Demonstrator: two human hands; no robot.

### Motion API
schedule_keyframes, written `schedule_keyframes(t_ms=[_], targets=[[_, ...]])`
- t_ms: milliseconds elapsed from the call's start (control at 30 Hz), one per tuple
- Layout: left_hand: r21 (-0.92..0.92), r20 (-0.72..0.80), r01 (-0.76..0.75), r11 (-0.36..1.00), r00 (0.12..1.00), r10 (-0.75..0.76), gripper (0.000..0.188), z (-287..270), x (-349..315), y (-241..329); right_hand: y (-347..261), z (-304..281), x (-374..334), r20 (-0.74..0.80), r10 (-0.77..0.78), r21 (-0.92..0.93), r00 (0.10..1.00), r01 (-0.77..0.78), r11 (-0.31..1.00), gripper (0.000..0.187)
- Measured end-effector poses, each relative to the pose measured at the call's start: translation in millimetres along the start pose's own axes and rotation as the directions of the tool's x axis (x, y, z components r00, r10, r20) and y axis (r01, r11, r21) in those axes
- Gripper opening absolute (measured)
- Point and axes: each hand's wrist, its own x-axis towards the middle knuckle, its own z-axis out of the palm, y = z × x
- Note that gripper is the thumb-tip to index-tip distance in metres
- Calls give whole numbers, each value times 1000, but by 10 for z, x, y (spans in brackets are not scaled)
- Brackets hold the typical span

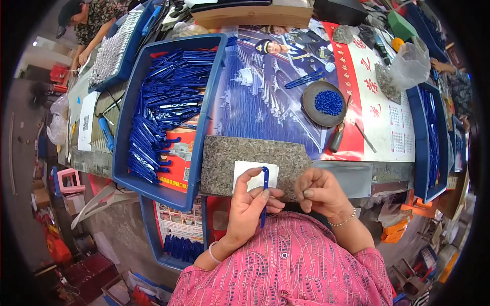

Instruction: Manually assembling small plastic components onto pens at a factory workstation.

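My left hand (247, 211) is closed round a slim blue strip (266, 178), held upright in front of my chest. Its upper end curves slightly, and small pale dots show along it. To its right, my right hand (324, 196) has thumb and fingertips pinched together; whatever is between them is too small or hidden to name. Beneath the hands, a speckled stone slab (224, 155) lies at the table's near edge with a white paper (274, 178) on it. Farther off, a round dark dish (309, 107) carries a heap of tiny blue pieces (328, 102).
Left of the slab, a blue tray (119, 137) holds many blue strips (178, 74). Loose strips (306, 79) lie beside the dish, with a dark-handled tool (335, 140) nearer me. Another blue tray (421, 173) stands right. People work at far left (99, 23) and far right (457, 84).
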Motion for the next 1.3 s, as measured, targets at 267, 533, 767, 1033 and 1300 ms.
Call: schedule_keyframes(t_ms=[267,533,767,1033,1300], targets=[[-69,15,122,990,992,-121,28,9,-101,31,156,-75,-59,87,1,315,996,-28,949,19],[-339,269,277,899,944,-190,39,-46,-99,-26,176,-150,-122,112,-30,392,993,-17,920,16],[-354,359,246,902,927,-112,44,-55,-85,-68,211,-153,-144,36,-52,270,998,40,962,17],[-210,198,154,965,974,-113,40,-60,-101,-93,202,-115,-123,-5,-28,319,1000,28,947,18],[-69,110,140,988,985,-132,31,-102,-113,-75,218,-118,-90,-46,-40,272,998,50,961,14]])
